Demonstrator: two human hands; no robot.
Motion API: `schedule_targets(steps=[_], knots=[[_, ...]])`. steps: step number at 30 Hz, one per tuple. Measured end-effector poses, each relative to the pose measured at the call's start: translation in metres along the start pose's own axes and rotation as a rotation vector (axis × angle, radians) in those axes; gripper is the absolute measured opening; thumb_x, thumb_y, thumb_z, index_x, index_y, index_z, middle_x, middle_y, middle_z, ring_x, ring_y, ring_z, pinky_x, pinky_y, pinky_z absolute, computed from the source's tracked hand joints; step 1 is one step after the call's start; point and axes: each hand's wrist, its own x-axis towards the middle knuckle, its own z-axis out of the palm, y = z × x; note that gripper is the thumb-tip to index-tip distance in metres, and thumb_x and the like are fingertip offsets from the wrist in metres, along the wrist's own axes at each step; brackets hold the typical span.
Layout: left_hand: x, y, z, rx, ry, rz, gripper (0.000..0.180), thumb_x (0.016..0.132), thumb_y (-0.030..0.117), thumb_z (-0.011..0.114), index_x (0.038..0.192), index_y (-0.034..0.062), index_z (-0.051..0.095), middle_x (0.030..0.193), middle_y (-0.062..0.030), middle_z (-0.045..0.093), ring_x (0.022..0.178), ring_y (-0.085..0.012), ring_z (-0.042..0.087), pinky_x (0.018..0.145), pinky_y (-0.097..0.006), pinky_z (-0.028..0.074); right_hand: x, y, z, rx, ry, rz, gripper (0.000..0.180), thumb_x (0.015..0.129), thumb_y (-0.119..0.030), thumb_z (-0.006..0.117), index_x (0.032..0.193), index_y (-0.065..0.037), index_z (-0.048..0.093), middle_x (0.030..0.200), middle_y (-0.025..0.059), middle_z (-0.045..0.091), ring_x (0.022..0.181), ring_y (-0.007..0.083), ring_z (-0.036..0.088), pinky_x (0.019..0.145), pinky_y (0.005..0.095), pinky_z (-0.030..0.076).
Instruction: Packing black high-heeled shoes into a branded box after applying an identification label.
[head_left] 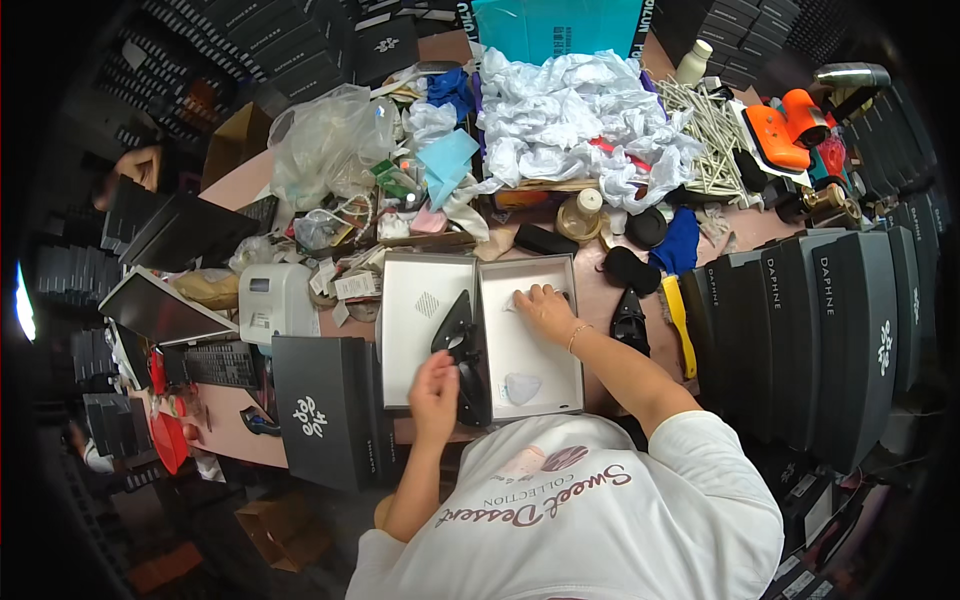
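Note:
A grey-edged shoe box with a white inside (530, 275) lies open in front of me, its lid (430, 264) face up on its left. A black shoe (455, 322) is upright over the edges where lid and box meet. My left hand (434, 398) is closed at the shoe's side, its fingertips partly hidden. Inside the box, my right hand (545, 315) reaches to the far end, fingers bent down onto a small white packet (510, 303). A pale packet (522, 388) lies at the box's near end. Right of the box rests another black shoe (629, 322).
Dark shoe boxes stand in a row on the right (790, 330) and at the near left (325, 410). A yellow-handled tool (678, 328) lies beside the right row. Crumpled white paper (570, 120) piles up behind. A white label printer (275, 302) sits at left.

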Motion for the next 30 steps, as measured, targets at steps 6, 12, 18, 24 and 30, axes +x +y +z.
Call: schedule_targets(steps=[6,12,18,24,30], knots=[[-0.013,-0.039,0.082,-0.387,-0.441,-0.473,0.046,0.09,0.014,0.06,0.13,-0.0038,0.045,0.116,-0.0123,0.055,0.104,-0.0171,0.057,0.089,-0.028,0.048,0.004,0.004,-0.024,1.197,-0.215,0.303,0.038,0.075,-0.007,0.057,0.112,0.001,0.056,0.094,0.0195,0.063,0.081,0.0337,0.064,0.075,0.0403,0.053],[-0.024,-0.068,0.082,-0.176,-0.638,-0.474,0.046,0.091,0.017,0.06,0.13,-0.0029,0.046,0.118,-0.0107,0.056,0.102,-0.0151,0.057,0.088,-0.027,0.047,-0.004,-0.015,-0.019,0.226,-0.08,0.086,0.046,0.067,-0.017,0.073,0.108,-0.002,0.058,0.098,0.0159,0.062,0.096,0.0317,0.06,0.081,0.0444,0.049],[-0.029,-0.033,0.066,-0.193,-0.649,-0.548,0.04,0.091,0.02,0.06,0.124,-0.0023,0.052,0.11,-0.0086,0.061,0.097,-0.0133,0.059,0.083,-0.025,0.048,-0.01,-0.019,0.006,0.084,-0.119,0.224,0.037,0.066,-0.018,0.074,0.097,-0.005,0.059,0.098,0.0131,0.06,0.094,0.0285,0.06,0.078,0.0423,0.05],[-0.034,-0.058,0.062,-0.232,-0.481,-0.415,0.035,0.091,0.018,0.06,0.12,-0.0018,0.054,0.103,-0.0073,0.061,0.091,-0.0123,0.06,0.079,-0.024,0.049,-0.04,-0.027,-0.004,0.294,0.14,0.132,0.016,0.075,-0.005,0.06,0.092,-0.003,0.059,0.087,0.0139,0.062,0.081,0.031,0.063,0.071,0.0412,0.052],[-0.026,-0.052,0.069,-0.211,-0.401,-0.426,0.059,0.089,0.013,0.06,0.139,0.0021,0.032,0.127,-0.0146,0.045,0.104,-0.0169,0.054,0.087,-0.029,0.048,-0.046,-0.014,-0.045,1.038,0.154,0.259,0.019,0.078,-0.005,0.061,0.095,0.0,0.057,0.083,0.0142,0.062,0.068,0.0296,0.061,0.064,0.0381,0.051]])
